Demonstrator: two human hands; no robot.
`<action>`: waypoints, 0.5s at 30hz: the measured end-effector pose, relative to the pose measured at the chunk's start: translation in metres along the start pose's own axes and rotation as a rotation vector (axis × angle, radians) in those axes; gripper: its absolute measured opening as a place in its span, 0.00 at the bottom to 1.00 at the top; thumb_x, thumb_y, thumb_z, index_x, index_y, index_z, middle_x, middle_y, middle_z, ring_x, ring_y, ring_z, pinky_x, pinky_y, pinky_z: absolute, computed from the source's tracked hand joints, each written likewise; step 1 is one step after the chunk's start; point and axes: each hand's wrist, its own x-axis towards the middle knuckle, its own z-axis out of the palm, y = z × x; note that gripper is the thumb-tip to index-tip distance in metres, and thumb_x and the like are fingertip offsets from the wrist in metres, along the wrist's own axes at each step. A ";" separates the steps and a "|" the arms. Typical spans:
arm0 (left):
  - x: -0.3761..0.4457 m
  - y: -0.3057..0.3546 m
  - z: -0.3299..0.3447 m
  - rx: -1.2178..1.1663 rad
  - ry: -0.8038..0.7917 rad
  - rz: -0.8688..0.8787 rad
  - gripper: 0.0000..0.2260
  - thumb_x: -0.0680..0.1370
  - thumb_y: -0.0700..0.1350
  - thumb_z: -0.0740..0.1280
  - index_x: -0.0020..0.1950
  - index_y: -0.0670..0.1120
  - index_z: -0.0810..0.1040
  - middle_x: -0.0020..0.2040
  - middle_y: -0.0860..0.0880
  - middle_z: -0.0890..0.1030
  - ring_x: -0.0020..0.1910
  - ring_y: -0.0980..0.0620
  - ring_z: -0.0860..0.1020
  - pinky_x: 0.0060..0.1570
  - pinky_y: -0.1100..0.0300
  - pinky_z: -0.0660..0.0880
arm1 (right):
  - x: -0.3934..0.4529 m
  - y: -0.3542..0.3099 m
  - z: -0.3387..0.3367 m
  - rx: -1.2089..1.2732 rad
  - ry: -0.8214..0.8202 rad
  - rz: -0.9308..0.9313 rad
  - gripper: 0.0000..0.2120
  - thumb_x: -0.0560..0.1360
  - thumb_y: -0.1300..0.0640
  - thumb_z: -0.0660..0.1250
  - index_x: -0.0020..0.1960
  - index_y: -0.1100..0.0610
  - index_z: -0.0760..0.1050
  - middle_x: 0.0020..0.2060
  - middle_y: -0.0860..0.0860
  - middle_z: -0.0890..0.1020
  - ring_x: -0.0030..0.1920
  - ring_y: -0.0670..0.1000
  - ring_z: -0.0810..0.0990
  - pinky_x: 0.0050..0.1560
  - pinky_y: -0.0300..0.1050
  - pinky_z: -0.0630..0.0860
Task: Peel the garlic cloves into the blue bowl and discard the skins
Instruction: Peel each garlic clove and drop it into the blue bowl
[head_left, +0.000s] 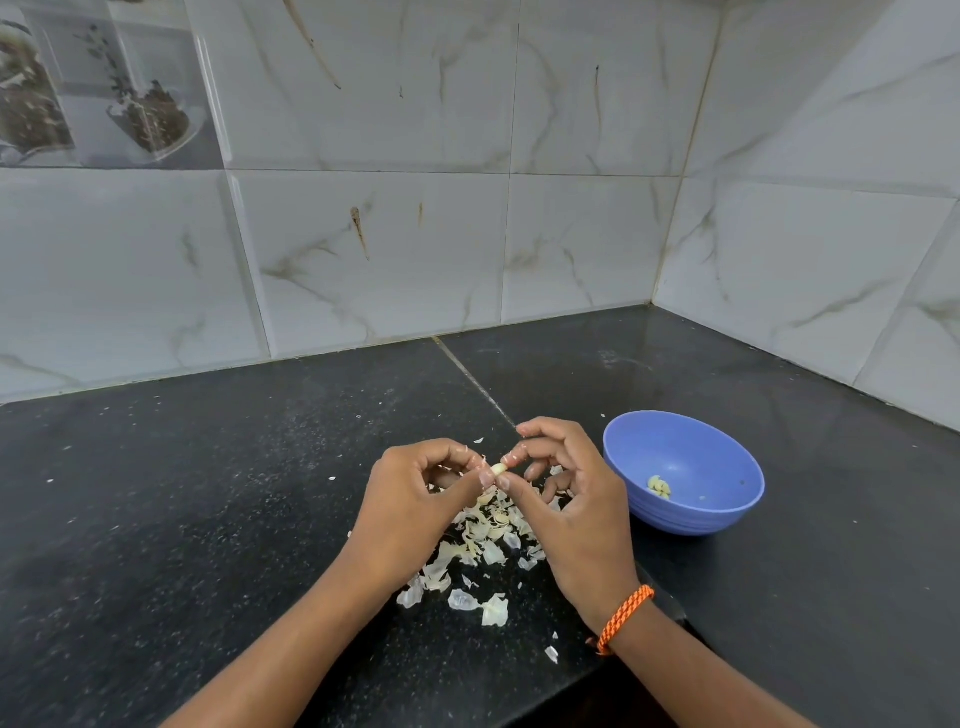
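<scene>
We work at a black speckled stone counter set into a corner of glossy white marble-look wall tiles; one tile far left of the blue bowl carries a printed picture of jars. We can read no writing anywhere. Just left of the bowl, our left hand and right hand meet, fingers curled, both pinching one small garlic clove between the fingertips. Below the hands, left of the bowl, lies a heap of skins. Peeled cloves sit inside the bowl. An orange wristband circles our right wrist.
</scene>
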 end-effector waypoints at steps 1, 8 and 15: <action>0.000 0.000 0.000 0.002 -0.004 -0.001 0.02 0.79 0.46 0.78 0.47 0.49 0.88 0.37 0.49 0.86 0.36 0.56 0.81 0.38 0.67 0.74 | 0.000 0.000 0.000 -0.008 0.000 -0.005 0.21 0.74 0.59 0.80 0.62 0.45 0.78 0.47 0.42 0.86 0.48 0.53 0.83 0.46 0.51 0.81; 0.002 -0.002 -0.001 0.023 -0.034 0.001 0.04 0.80 0.47 0.76 0.47 0.49 0.87 0.38 0.48 0.86 0.36 0.55 0.83 0.38 0.65 0.74 | -0.003 0.002 0.002 -0.067 -0.013 -0.058 0.22 0.77 0.62 0.78 0.67 0.45 0.78 0.48 0.41 0.86 0.49 0.49 0.85 0.43 0.44 0.82; 0.001 -0.003 -0.001 -0.115 -0.043 -0.013 0.12 0.74 0.52 0.77 0.48 0.44 0.88 0.42 0.41 0.86 0.35 0.50 0.83 0.35 0.62 0.77 | -0.002 0.003 0.001 0.029 -0.039 -0.020 0.24 0.78 0.62 0.77 0.69 0.45 0.78 0.47 0.43 0.88 0.52 0.46 0.87 0.52 0.40 0.83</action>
